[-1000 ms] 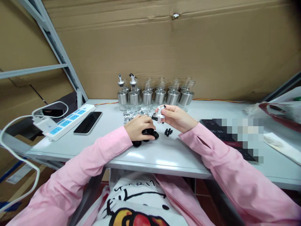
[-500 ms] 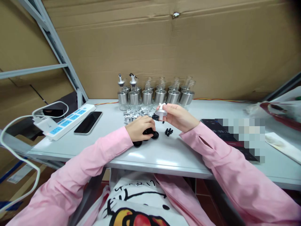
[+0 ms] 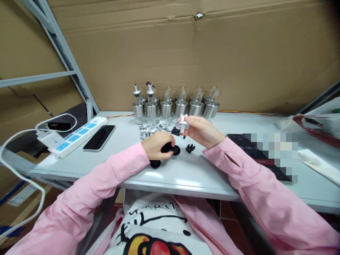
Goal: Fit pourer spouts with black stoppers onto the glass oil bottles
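Observation:
My right hand (image 3: 203, 130) pinches a silver pourer top (image 3: 182, 124) above the table, its flange level and a pale stem below. My left hand (image 3: 158, 146) is closed at a group of black round rings (image 3: 175, 150), its fingertips on a black piece partly hidden by the fingers. Another black ring (image 3: 155, 163) lies below that hand. Small black parts (image 3: 190, 148) lie between my hands, and more black pieces (image 3: 175, 131) sit behind. Silver pourer parts (image 3: 148, 130) are piled behind my left hand.
Glass bottles with steel sleeves (image 3: 181, 108) stand in rows at the back; two at left carry pourers. A power strip (image 3: 79, 138) and phone (image 3: 100, 138) lie left. On the right are a dark device (image 3: 249, 148), a white strip (image 3: 316, 164) and a plastic bag (image 3: 318, 124).
My left hand's fingers have shifted slightly at the black rings, leaving more of the right-hand ring in view. The pourer top in my right hand has barely moved.

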Available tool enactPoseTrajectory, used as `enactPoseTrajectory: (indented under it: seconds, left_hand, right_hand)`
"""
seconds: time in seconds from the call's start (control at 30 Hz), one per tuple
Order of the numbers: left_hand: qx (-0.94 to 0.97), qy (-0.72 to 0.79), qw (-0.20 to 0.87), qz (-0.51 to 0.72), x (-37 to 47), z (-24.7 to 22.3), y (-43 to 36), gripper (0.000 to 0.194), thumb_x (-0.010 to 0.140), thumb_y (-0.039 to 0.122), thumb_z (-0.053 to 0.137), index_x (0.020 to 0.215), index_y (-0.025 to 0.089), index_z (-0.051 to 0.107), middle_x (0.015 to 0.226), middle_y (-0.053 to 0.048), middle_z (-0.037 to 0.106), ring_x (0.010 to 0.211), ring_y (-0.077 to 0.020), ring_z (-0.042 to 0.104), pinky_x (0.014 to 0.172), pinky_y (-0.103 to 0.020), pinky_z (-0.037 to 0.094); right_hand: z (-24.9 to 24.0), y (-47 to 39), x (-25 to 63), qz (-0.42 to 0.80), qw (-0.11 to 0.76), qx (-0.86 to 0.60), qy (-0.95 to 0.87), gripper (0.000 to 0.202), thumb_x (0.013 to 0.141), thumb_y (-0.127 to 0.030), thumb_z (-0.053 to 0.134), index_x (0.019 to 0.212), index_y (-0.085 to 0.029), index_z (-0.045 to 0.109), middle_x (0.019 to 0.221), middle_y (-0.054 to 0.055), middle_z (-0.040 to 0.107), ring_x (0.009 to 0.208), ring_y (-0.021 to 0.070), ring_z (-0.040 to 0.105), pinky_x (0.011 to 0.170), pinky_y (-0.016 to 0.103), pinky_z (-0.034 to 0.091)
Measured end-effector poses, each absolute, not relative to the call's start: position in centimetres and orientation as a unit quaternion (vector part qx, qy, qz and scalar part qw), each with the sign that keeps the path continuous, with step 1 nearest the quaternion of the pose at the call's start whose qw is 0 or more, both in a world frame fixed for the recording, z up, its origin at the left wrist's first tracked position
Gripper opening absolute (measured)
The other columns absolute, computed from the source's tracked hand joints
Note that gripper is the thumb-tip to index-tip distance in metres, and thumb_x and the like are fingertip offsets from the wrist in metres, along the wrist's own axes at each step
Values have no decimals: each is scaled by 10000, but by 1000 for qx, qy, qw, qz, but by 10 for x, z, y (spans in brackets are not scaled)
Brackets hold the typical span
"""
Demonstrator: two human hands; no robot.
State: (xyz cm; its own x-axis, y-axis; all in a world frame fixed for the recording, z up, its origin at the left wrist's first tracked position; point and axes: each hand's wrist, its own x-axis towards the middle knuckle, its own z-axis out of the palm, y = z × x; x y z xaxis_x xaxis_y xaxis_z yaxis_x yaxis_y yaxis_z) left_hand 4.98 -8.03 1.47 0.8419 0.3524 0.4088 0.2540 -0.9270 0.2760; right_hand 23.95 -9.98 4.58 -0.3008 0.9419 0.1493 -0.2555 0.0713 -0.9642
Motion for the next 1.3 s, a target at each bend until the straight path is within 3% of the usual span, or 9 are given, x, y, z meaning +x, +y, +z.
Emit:
enactPoseTrajectory:
  seconds: [0.23, 0.37, 0.5, 0.67, 0.97, 1.3]
  left_hand:
    - [941, 168, 81, 281, 48, 17, -82, 115, 732, 244, 520, 820, 172, 502, 858, -49, 636, 822, -179, 570, 787, -325, 429]
    - [914, 154, -4, 376, 46, 23, -85, 82, 745, 223, 499, 815, 181, 488, 898, -61, 648, 839, -183, 573, 772, -331, 420]
    - [883, 159, -61, 438, 44, 27, -85, 89, 748, 183, 499, 836, 185, 487, 948, -73, 646, 879, -184, 585, 784, -334, 426]
    - [878, 152, -78, 448, 44, 23, -82, 98, 758, 162, 512, 851, 183, 490, 958, -68, 641, 893, -177, 592, 784, -320, 428]
    - [868, 136, -105, 465, 44, 25, -82, 138, 770, 120, 523, 891, 183, 506, 965, -60, 610, 899, -164, 586, 788, -308, 447]
    - [867, 117, -105, 474, 42, 23, -77, 139, 814, 120, 524, 931, 194, 527, 991, -61, 554, 876, -149, 572, 751, -295, 472]
  right_hand:
    - [46, -99, 239, 608, 509, -320, -519, 311, 637, -426, 752, 767, -170, 632, 712, -7, 563, 618, 85, 497, 539, 218, 418]
    - [47, -99, 242, 614, 511, -320, -509, 236, 674, -384, 721, 769, -187, 633, 780, -1, 571, 725, 106, 518, 591, 221, 448]
    - [47, -100, 244, 633, 465, -320, -530, 228, 687, -383, 706, 758, -177, 636, 782, 4, 576, 709, 104, 521, 592, 228, 452]
    - [46, -101, 243, 634, 432, -314, -559, 221, 691, -359, 711, 775, -164, 648, 815, 26, 593, 716, 101, 520, 581, 219, 448]
    - [48, -103, 244, 646, 418, -313, -556, 284, 653, -389, 748, 776, -155, 646, 699, -4, 553, 610, 77, 516, 465, 184, 377]
    - [47, -102, 245, 637, 430, -294, -568, 286, 637, -401, 758, 781, -173, 663, 783, 17, 605, 677, 111, 595, 488, 186, 462]
